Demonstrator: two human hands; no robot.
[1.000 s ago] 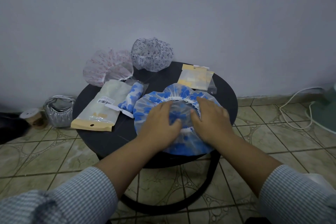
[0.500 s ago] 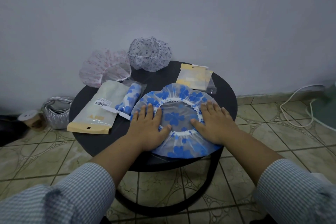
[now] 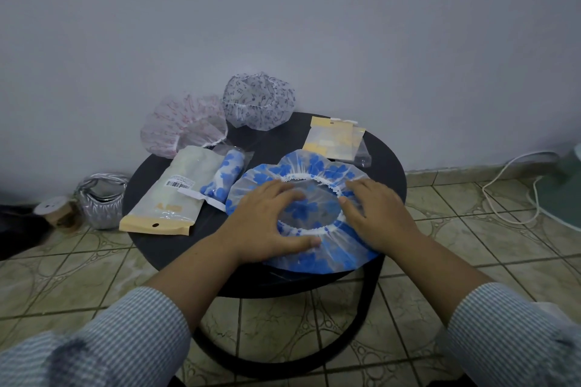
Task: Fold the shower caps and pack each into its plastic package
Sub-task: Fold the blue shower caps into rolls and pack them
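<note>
While the blue cap point(image 3: 317, 173) lies spread flat, opening up, at the near edge of the round surface point(image 3: 386, 166), both hands press on it with fingers extended: the left hand point(image 3: 267, 223) on its left side, the right hand point(image 3: 374, 214) on its right. Left of the cap lie a packed blue cap point(image 3: 226, 176) and a large package point(image 3: 176, 192); behind it, 2 patterned caps point(image 3: 257, 100) and empty packages point(image 3: 333, 141).
</note>
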